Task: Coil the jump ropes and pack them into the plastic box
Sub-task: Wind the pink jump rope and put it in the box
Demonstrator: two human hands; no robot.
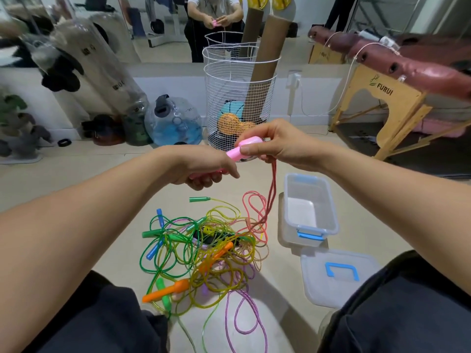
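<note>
Knees frame the rope pile (pixel 204 250); both hands (pixel 204 171) (pixel 275 146) grip pink handles (pixel 240 150) at twelve o'clock, lifting the red rope (pixel 271 197) free to coil.

I see the ropes (pixel 204 250) heaped on the floor (pixel 275 276), the box (pixel 309 210) right of them, its lid (pixel 339 276) nearer me.

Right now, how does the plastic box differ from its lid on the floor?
The plastic box stands open and empty, its hollow facing up; the lid lies flat beside it, nearer the person's right leg. The box carries blue latches at its ends, the lid one blue handle on top. Both are translucent white plastic with blue fittings.
</note>
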